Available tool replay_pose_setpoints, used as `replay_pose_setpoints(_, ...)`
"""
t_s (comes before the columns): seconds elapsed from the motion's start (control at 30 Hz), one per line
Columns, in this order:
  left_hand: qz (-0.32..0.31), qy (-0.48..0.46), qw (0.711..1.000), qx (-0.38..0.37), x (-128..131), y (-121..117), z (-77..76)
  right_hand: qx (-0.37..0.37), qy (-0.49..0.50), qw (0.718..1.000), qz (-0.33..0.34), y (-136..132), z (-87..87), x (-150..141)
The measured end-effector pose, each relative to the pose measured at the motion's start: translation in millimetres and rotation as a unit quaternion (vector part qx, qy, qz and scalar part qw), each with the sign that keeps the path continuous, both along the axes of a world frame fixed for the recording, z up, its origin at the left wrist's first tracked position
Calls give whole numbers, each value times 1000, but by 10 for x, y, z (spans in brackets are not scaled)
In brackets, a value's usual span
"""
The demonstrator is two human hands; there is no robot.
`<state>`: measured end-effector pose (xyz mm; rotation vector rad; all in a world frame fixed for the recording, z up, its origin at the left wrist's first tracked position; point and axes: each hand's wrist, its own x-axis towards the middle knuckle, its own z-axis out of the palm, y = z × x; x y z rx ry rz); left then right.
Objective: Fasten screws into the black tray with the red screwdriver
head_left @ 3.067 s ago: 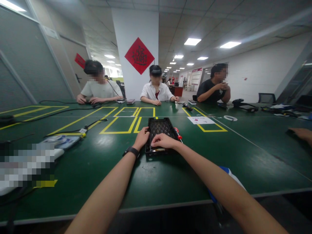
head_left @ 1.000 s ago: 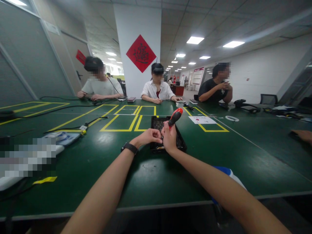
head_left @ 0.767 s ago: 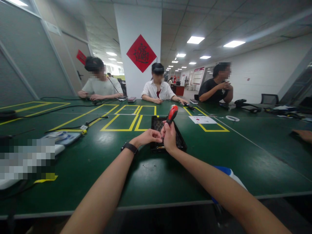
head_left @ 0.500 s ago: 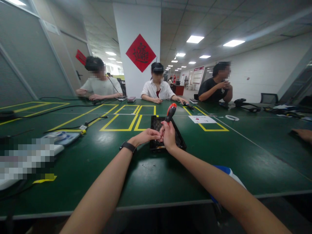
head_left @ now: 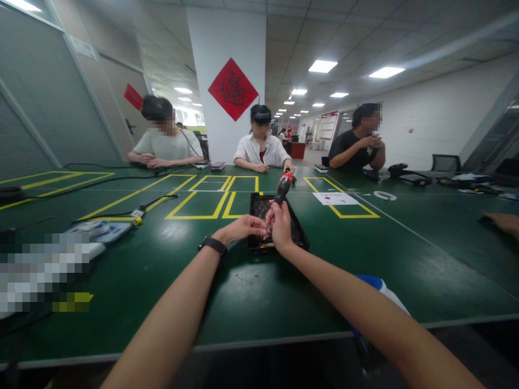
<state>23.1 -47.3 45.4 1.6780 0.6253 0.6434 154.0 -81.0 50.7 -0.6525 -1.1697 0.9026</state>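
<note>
In my right hand point(head_left: 281, 226) is a screwdriver point(head_left: 284, 188) with a black and red handle. The handle leans up and away from me, and the shaft points down toward my left fingertips. My left hand point(head_left: 247, 229), with a dark band at its wrist, is pinched close by the tip. What its fingers hold is too small to make out. Both hands are over a black tray point(head_left: 299, 237) on the green table, and they hide much of its inside.
Yellow tape outlines point(head_left: 194, 217) mark the green table point(head_left: 170, 281). A white paper sheet point(head_left: 335, 199) and a white ring point(head_left: 385, 195) lie to the right. Cables and a blue-white item point(head_left: 101, 227) are at left. Three people sit across the table.
My hands stay almost in place over the tray. The view has shifted slightly. Across the table, the middle person's hand has drawn in toward the center, behind the screwdriver handle.
</note>
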Motion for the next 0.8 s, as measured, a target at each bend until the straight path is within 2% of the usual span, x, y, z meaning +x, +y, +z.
replay_pose_setpoints(0.13, -29, 6, 1000, 2, -11, -5, 27, -46, 13, 998, 38, 68, -27, 27)
replay_pose_setpoints(0.27, -28, 4, 1000, -10, -9, 15, -2, -54, 15, 998, 4, 137, -74, 39)
replay_pose_setpoints(0.43, 22, -18, 1000, 0, 16, 33, -43, -16, 3, 998, -56, 133, -80, 19)
replay_pose_setpoints(0.57, 34, -1, 999, 5, 32, 7, -31, 22, -2, 997, -73, 87, -48, -12)
replay_pose_setpoints(0.8, 24, 17, 999, 17, -5, -11, -8, 12, -16, 1000, 0, 35, -20, -10)
